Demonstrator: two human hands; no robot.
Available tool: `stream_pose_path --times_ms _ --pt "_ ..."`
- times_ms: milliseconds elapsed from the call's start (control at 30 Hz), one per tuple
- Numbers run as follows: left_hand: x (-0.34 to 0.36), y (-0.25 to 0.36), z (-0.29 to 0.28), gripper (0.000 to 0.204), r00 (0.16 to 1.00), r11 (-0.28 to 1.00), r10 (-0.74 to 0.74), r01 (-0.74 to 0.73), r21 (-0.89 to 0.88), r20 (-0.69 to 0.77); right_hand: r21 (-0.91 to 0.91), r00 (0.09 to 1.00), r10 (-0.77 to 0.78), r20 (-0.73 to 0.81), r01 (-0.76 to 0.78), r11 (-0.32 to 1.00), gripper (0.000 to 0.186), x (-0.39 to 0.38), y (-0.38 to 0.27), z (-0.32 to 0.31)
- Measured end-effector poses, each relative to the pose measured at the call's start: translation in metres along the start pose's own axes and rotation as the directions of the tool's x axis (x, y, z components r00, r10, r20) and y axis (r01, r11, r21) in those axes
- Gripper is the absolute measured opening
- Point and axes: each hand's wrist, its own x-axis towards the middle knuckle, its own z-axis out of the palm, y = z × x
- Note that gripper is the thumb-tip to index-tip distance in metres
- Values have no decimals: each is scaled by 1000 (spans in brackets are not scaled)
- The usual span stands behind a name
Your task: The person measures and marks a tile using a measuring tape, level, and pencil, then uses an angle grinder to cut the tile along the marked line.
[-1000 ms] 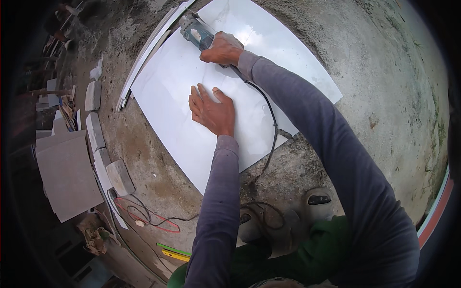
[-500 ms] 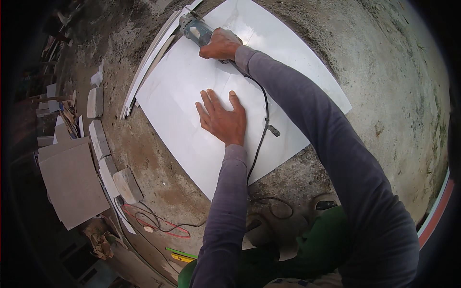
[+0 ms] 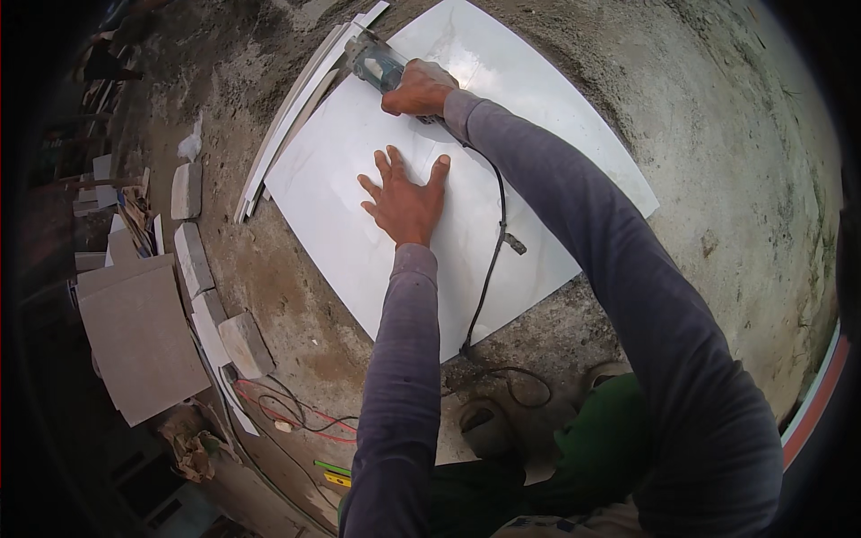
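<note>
A large glossy white tile (image 3: 336,211) lies on the rough ground in front of me. My left hand (image 3: 405,199) presses flat on it with the fingers spread. My right hand (image 3: 421,88) is wrapped round the body of a teal angle grinder (image 3: 375,65), which lies along the tile's far left edge. Its disc end points at that edge; the disc itself is hard to make out. From the grinder's rear a black cord (image 3: 500,202) runs over the tile towards my feet.
Narrow white tile strips (image 3: 300,103) lie along the tile's left edge. Further left stand pale blocks (image 3: 191,255) in a row and brown-backed tile sheets (image 3: 139,336). A red cord (image 3: 287,414) and a yellow level (image 3: 337,480) lie near my left arm. Bare concrete (image 3: 744,206) spreads to the right.
My left hand has shifted a little to the left and away from me on the tile, its fingers spread wider. My right hand and the grinder have moved slightly right and nearer.
</note>
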Motion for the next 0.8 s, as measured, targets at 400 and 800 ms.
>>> stream_pose_path --times_ms 400,800 --pt "-3 3 -4 106 1000 1000 -22 22 -7 5 65 1000 0 9 -1 998 40 16 -2 6" --pt "0 0 1 113 1000 1000 -1 1 0 -2 52 1000 7 22 -8 999 40 24 -8 2"
